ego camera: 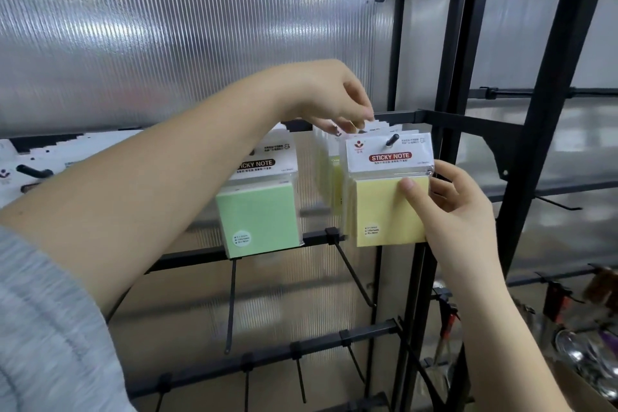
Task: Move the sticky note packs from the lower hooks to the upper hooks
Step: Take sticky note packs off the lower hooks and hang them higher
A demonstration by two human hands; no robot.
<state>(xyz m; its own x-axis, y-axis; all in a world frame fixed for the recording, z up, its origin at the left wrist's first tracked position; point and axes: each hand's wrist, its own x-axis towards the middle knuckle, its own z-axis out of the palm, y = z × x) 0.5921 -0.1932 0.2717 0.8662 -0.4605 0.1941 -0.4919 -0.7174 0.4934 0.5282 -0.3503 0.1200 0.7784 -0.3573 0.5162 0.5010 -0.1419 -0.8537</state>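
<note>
Yellow sticky note pack (389,192) hangs at the front of an upper hook (392,140), peg tip poking through its header hole, w/ more yellow packs stacked behind it. Right hand (448,207) pinches the pack's right edge, thumb on the face & fingers behind, prob. to steady it square on the peg. Left hand (329,100) reaches over from above, fingertips curled onto the header cards at the back of the row, likely holding them apart or pushing them back to make room. Green pack (259,207) hangs on the next peg to the left. Lower hooks (352,273) below look bare, so the job seems nearly done.
</note>
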